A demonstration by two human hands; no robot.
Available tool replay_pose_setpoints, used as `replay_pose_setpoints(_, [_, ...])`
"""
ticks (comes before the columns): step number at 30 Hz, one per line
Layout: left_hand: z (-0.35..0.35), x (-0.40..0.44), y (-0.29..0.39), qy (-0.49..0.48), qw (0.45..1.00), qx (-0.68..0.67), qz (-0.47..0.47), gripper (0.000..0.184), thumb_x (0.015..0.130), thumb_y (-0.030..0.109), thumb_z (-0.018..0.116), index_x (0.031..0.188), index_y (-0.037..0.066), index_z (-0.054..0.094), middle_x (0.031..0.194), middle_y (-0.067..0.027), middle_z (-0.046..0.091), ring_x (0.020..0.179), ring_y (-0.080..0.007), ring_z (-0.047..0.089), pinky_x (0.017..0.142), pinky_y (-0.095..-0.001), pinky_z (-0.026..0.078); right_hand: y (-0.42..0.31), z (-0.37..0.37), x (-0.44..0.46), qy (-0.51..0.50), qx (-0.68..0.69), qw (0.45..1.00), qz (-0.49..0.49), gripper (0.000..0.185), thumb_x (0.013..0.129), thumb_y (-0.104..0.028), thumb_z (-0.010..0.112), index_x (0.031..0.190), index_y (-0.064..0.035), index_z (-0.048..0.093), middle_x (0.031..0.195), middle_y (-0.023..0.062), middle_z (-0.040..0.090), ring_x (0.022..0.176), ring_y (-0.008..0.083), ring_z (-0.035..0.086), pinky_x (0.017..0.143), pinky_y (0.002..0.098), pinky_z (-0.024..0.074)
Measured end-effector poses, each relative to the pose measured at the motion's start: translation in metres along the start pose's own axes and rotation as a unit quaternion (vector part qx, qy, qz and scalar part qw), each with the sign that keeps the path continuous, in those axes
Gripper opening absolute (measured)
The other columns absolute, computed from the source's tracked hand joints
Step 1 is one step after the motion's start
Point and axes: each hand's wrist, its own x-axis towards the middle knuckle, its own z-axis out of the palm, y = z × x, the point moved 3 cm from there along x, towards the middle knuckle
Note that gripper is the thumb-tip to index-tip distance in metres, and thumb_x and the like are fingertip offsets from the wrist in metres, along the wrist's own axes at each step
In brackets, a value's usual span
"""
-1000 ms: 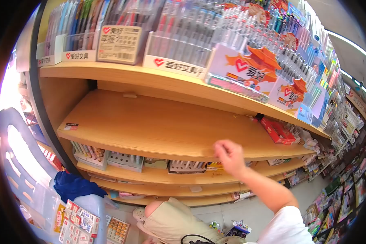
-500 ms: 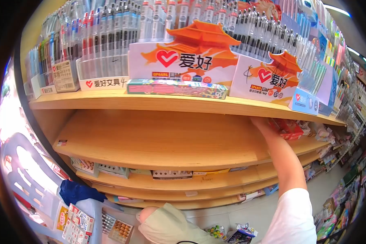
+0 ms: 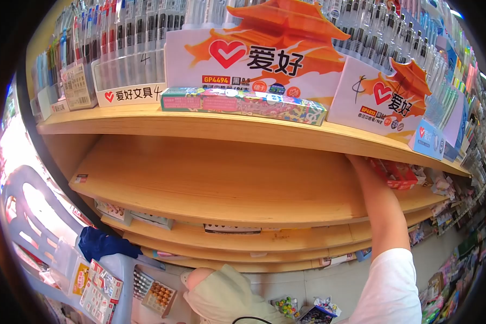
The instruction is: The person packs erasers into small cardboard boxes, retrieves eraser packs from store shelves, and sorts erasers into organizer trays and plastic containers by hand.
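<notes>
My right arm, in a white sleeve, stretches into the wooden shelf bay below the pen display. Only the edge of my right hand [image 3: 356, 162] near the wrist shows; the upper shelf board [image 3: 227, 129] hides the fingers and whatever they may touch. Just right of the wrist lies a red box [image 3: 395, 174] with items in or around it. The bay's shelf board [image 3: 210, 178] is bare wood to the left of the arm. My left hand is out of view.
Above stand clear pen racks with a large orange-and-white display card [image 3: 254, 65] and a long patterned box [image 3: 243, 105] at the edge. Lower left, a grey-blue chair [image 3: 29, 205] holds dark blue cloth [image 3: 105, 243] and boxes. Floor items include a tray [image 3: 159, 297] and colourful packages [image 3: 318, 313].
The view has moved closer to the upper shelf, so the pen display looks larger. My right arm stays reached into the bay beside the red box.
</notes>
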Motion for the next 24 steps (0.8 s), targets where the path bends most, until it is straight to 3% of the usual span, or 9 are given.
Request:
replay_pose_setpoints(1, [0.0, 0.003, -0.001, -0.011, 1.0, -0.003, -0.007, 0.038, 0.083, 0.031, 0.054, 0.106, 0.001, 0.056, 0.103, -0.0208, 0.059, 0.096, -0.0388, 0.055, 0.079, -0.0439, 0.044, -0.001, -0.004, -0.005, 0.0, 0.032, 0.999, -0.001, 0.025, 0.081, -0.023, 0.06, 0.099, -0.0069, 0.057, 0.095, 0.0088, 0.062, 0.082, 0.0209, 0.057, 0.071, 0.0316, 0.0456])
replay_pose_setpoints(4, [0.023, 0.014, -0.03, -0.061, 0.98, 0.15, 0.118, 0.046, 0.082, 0.035, 0.055, 0.113, 0.001, 0.052, 0.113, -0.0173, 0.055, 0.104, -0.0365, 0.051, 0.083, -0.0436, 0.043, -0.007, -0.02, -0.031, -0.059, 0.231, 0.971, 0.015, 0.025, 0.08, -0.025, 0.061, 0.099, -0.0076, 0.057, 0.095, 0.0073, 0.062, 0.081, 0.0188, 0.057, 0.071, 0.03, 0.0455])
replay_pose_setpoints(5, [0.026, 0.014, -0.032, -0.073, 0.981, 0.148, 0.104, 0.047, 0.081, 0.036, 0.055, 0.113, 0.001, 0.051, 0.115, -0.0164, 0.054, 0.106, -0.0359, 0.05, 0.083, -0.0438, 0.043, -0.009, -0.027, -0.043, -0.134, 0.358, 0.923, 0.037, 0.026, 0.08, -0.025, 0.061, 0.099, -0.0078, 0.057, 0.095, 0.0068, 0.062, 0.08, 0.0181, 0.057, 0.071, 0.0295, 0.0454])
replay_pose_setpoints(8, [0.019, 0.013, -0.009, -0.087, 0.977, 0.161, 0.107, 0.049, 0.081, 0.038, 0.053, 0.113, 0.001, 0.05, 0.119, -0.0158, 0.051, 0.108, -0.0351, 0.048, 0.085, -0.044, 0.042, -0.026, -0.052, -0.088, -0.37, 0.621, 0.686, 0.085, 0.024, 0.084, -0.025, 0.055, 0.1, -0.0069, 0.057, 0.095, 0.0068, 0.062, 0.08, 0.0164, 0.056, 0.07, 0.03, 0.0456])
replay_pose_setpoints(10, [0.027, 0.019, -0.018, -0.066, 0.965, 0.195, 0.165, 0.047, 0.082, 0.039, 0.052, 0.11, 0.001, 0.052, 0.118, -0.018, 0.051, 0.106, -0.036, 0.049, 0.084, -0.0437, 0.042, -0.037, -0.063, -0.11, -0.421, 0.658, 0.621, 0.057, 0.029, 0.086, -0.028, 0.051, 0.103, -0.0053, 0.057, 0.099, 0.0077, 0.062, 0.08, 0.0153, 0.057, 0.071, 0.0284, 0.0454])
replay_pose_setpoints(14, [-0.002, 0.012, 0.019, -0.055, 0.996, 0.057, 0.048, 0.039, 0.085, 0.033, 0.05, 0.108, 0.002, 0.053, 0.107, -0.0216, 0.056, 0.096, -0.0381, 0.053, 0.079, -0.0443, 0.043, -0.072, -0.092, -0.156, -0.507, 0.702, 0.5, 0.011, 0.035, 0.088, -0.028, 0.045, 0.108, -0.0012, 0.055, 0.104, 0.0134, 0.061, 0.08, 0.0152, 0.057, 0.072, 0.0282, 0.0456])
replay_pose_setpoints(16, [-0.005, 0.011, 0.021, -0.037, 0.999, 0.003, 0.014, 0.036, 0.085, 0.03, 0.05, 0.108, 0.002, 0.054, 0.099, -0.0229, 0.058, 0.09, -0.039, 0.055, 0.076, -0.0444, 0.044, -0.085, -0.101, -0.174, -0.513, 0.711, 0.48, 0.0, 0.037, 0.088, -0.028, 0.043, 0.109, 0.0005, 0.054, 0.106, 0.017, 0.06, 0.08, 0.0159, 0.057, 0.072, 0.0284, 0.0455])
replay_pose_setpoints(19, [-0.004, 0.011, 0.015, -0.009, 0.998, -0.034, 0.048, 0.034, 0.085, 0.028, 0.05, 0.107, 0.001, 0.054, 0.09, -0.0219, 0.061, 0.085, -0.0394, 0.057, 0.073, -0.0453, 0.045, -0.102, -0.111, -0.193, -0.525, 0.726, 0.444, -0.008, 0.039, 0.087, -0.026, 0.045, 0.112, 0.003, 0.053, 0.11, 0.0217, 0.057, 0.081, 0.0188, 0.058, 0.074, 0.03, 0.0469])
replay_pose_setpoints(24, [-0.011, 0.004, 0.021, 0.031, 0.996, -0.049, 0.067, 0.036, 0.085, 0.032, 0.051, 0.105, 0.002, 0.056, 0.091, -0.0217, 0.061, 0.087, -0.0393, 0.056, 0.074, -0.0453, 0.044, -0.123, -0.117, -0.214, -0.538, 0.744, 0.396, -0.014, 0.044, 0.084, -0.025, 0.049, 0.115, 0.0051, 0.05, 0.11, 0.024, 0.056, 0.083, 0.0224, 0.059, 0.077, 0.0328, 0.0487])
